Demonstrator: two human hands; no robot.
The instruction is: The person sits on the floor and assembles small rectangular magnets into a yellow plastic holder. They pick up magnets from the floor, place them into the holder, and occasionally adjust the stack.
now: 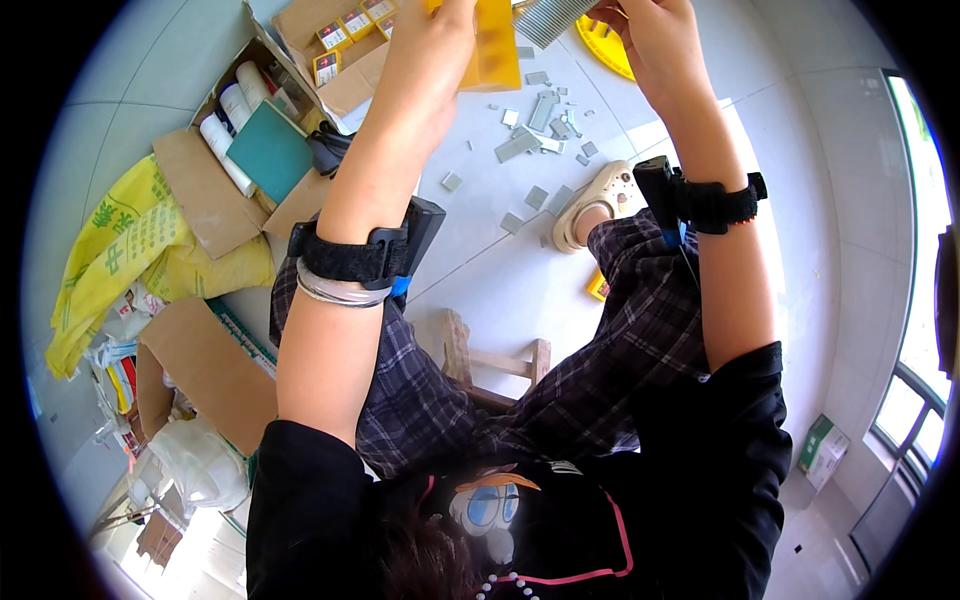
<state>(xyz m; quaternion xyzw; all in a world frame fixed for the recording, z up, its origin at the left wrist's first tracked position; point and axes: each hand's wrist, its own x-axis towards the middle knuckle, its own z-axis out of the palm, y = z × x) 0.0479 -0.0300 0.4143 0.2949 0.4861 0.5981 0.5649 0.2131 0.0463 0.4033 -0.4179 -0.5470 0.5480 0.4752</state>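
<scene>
At the top edge, my left hand (450, 22) reaches forward, its fingers cut off by the frame. Beside and behind that wrist is a yellow-orange, see-through sheet (494, 50); whether the hand grips it is hidden. My right hand (655, 35), also partly cut off, has its bent fingers closed at the edge of a grey sheet with fine ribs (548, 20). Below the hands, several flat grey pieces (517, 144) of different sizes lie scattered on the tiled floor.
A cardboard box (345, 85) holds small yellow boxes. Left of it, another box holds white rolls (228, 155) and a green board (270, 150). A yellow sack (110, 235) lies left. A yellow round object (604, 48) is near my right hand; a wooden stool (497, 362) stands between my legs.
</scene>
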